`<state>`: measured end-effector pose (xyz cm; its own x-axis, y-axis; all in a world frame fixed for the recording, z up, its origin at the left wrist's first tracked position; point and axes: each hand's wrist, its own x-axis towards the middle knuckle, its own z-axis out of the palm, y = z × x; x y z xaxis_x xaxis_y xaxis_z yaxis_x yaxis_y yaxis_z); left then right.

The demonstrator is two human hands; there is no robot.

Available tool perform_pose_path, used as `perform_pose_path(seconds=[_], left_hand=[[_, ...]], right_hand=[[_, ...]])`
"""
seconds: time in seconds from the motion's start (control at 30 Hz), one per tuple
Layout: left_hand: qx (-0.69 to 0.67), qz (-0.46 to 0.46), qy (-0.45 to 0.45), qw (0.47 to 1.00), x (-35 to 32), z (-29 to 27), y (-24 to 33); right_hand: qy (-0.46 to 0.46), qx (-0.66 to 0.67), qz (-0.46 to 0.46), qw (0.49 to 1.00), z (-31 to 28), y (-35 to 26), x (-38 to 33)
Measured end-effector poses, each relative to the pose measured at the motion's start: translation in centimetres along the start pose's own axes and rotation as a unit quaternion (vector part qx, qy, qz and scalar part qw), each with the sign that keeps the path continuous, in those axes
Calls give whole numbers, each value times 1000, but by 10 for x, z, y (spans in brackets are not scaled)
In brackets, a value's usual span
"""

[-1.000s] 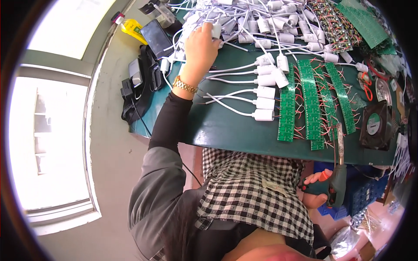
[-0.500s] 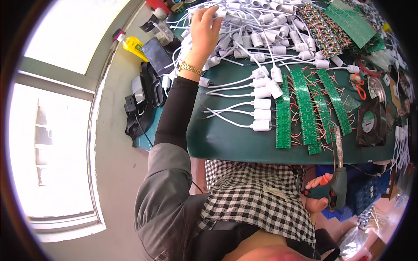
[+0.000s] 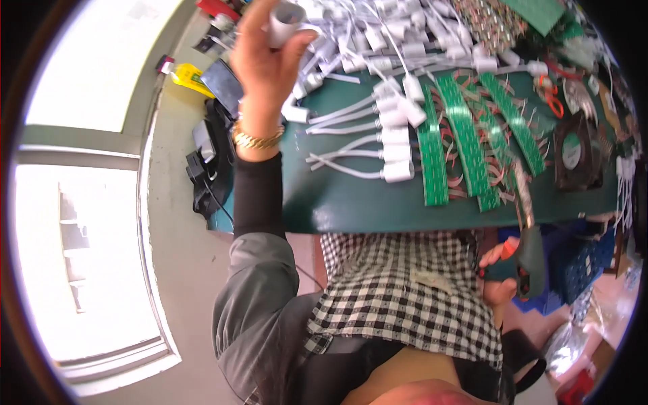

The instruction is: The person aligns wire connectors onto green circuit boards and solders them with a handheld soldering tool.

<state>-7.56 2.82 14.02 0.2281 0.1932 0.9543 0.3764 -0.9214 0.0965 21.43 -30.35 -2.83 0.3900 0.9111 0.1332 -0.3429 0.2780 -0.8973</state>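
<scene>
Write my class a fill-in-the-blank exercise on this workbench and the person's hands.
The cylindrical piece in the left hand is coloured ____.
The right hand holds a pistol-shaped tool; the gold bracelet circles the ____ wrist.
The circuit-board strips on the table are coloured ____.
In the picture, the fan is to the ____ of those strips.
Missing words: white; left; green; right.

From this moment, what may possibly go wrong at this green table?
The long metal barrel of the dark green, gun-shaped tool in the right hand appears close to the narrow green circuit boards; if hot, it might scorch them. The hollow white plastic socket in the left hand could slip and fall among the heaped white sockets.
</scene>
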Motion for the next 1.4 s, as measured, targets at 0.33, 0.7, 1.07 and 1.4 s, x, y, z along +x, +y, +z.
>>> perform_pose_path(seconds=[0.33,0.7,1.07,1.4], left_hand=[[-161,-322,-489,795,-104,2,156],[-171,-310,-304,884,-147,30,171],[22,-138,-306,942,-148,45,168],[-28,-233,-280,931,-141,52,164]], right_hand=[[-13,-36,18,999,3,-1,1],[-70,-42,26,996,5,-7,4],[-32,-61,32,997,9,-7,1],[-66,-43,35,996,6,0,3]])
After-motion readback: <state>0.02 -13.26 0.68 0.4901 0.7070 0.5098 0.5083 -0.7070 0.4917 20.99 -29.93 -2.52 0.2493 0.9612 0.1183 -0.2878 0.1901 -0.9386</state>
